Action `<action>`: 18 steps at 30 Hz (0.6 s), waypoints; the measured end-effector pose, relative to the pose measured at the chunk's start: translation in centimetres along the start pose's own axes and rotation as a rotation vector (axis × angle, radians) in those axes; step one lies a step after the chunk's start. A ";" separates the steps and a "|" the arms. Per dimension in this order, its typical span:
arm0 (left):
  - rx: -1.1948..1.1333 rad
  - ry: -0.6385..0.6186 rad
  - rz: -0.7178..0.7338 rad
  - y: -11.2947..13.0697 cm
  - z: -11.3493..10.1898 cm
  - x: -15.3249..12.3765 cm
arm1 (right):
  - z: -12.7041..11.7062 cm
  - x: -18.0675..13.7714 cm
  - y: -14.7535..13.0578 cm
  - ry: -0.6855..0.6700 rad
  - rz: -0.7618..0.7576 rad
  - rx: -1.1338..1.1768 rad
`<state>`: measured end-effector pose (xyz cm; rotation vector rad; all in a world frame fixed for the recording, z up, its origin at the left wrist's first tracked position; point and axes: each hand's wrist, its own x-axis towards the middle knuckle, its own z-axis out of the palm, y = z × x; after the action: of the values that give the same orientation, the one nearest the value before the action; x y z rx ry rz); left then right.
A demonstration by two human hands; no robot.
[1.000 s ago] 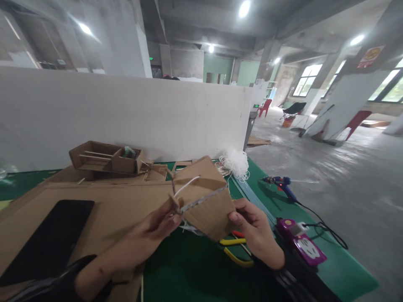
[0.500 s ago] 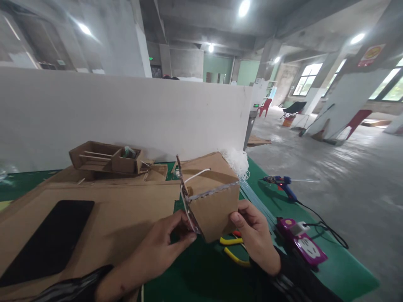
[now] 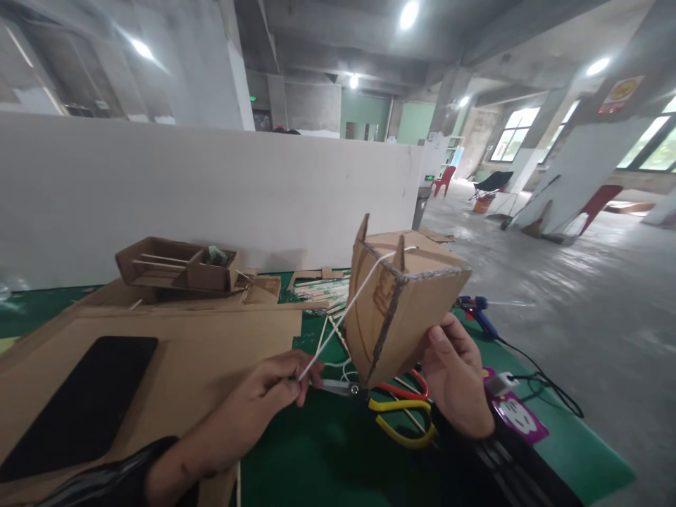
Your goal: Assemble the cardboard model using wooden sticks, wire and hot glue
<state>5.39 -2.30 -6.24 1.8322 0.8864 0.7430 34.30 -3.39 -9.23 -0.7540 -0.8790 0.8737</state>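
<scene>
My right hand (image 3: 458, 377) grips the lower right side of a cardboard box (image 3: 422, 317) held up over the table. The box has two pointed tabs on top and glue along its seams. A white cord (image 3: 353, 299) comes out of its top and runs down to my left hand (image 3: 282, 384), which pinches it. Below the box, yellow-handled scissors (image 3: 404, 405) lie on the green tabletop (image 3: 327, 458), partly behind my left fingers. Red handles (image 3: 420, 384) show beside them, partly covered by the box.
A glue gun (image 3: 480, 310) and a purple power strip (image 3: 520, 419) sit at right. Cardboard sheets (image 3: 222, 345) with a black tablet-like slab (image 3: 84, 401) cover the left. An open cardboard tray (image 3: 174, 264) and several thin sticks (image 3: 322, 290) lie toward the white partition (image 3: 211, 183).
The box has turned and moved up and right in my right hand. My left hand has left the box's edge and now pulls the cord taut toward the left.
</scene>
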 end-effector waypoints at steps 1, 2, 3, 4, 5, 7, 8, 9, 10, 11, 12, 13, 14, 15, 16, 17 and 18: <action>-0.025 0.001 -0.009 -0.1 -0.2 0.0 | 0.1 0.1 -0.2 0.031 -0.005 0.031; -0.035 0.010 -0.023 -0.3 -0.4 -0.1 | 0.1 0.2 -0.4 0.055 -0.007 0.058; -0.029 0.026 -0.033 -0.4 -0.6 -0.1 | 0.1 0.3 -0.5 0.075 -0.010 0.078; -0.011 0.044 -0.044 -0.5 -1.0 -0.1 | 0.0 0.3 -0.5 0.089 -0.014 0.092; 0.010 0.067 -0.054 -0.6 -1.4 0.0 | -0.1 0.4 -0.6 0.102 -0.022 0.101; 0.032 0.095 -0.066 -0.6 -2.4 0.2 | -0.2 0.5 -0.5 0.129 -0.055 0.102; 0.033 0.115 -0.069 -0.5 -3.1 0.4 | -0.3 0.5 -0.5 0.143 -0.076 0.092; 0.033 0.137 -0.075 -0.4 -3.7 0.6 | -0.4 0.6 -0.5 0.155 -0.098 0.075; 0.028 0.166 -0.083 -0.3 -4.4 0.8 | -0.5 0.6 -0.5 0.165 -0.124 0.055; 0.015 0.203 -0.091 -0.2 -5.0 0.9 | -0.5 0.7 -0.5 0.174 -0.149 0.036; -0.003 0.239 -0.098 0.0 -5.7 0.9 | -0.6 0.9 -0.6 0.180 -0.170 0.021; -0.020 0.264 -0.105 0.2 -6.4 0.9 | -0.7 1.0 -0.6 0.189 -0.187 0.014; -0.047 0.292 -0.109 0.5 -7.0 0.8 | -0.8 1.1 -0.6 0.202 -0.205 0.017; -0.077 0.311 -0.114 0.9 -7.7 0.7 | -0.8 1.2 -0.6 0.220 -0.222 0.027; -0.111 0.325 -0.119 1.3 -8.3 0.5 | -0.8 1.3 -0.7 0.236 -0.239 0.037; -0.174 0.375 -0.119 1.7 -8.9 0.3 | -0.9 1.4 -0.7 0.253 -0.258 0.041; -0.218 0.406 -0.115 2.1 -9.5 0.0 | -0.9 1.5 -0.7 0.268 -0.280 0.033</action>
<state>-1.59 1.69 -0.68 1.4493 1.1108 1.1145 35.83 -2.62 -8.53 -0.6814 -0.7083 0.5238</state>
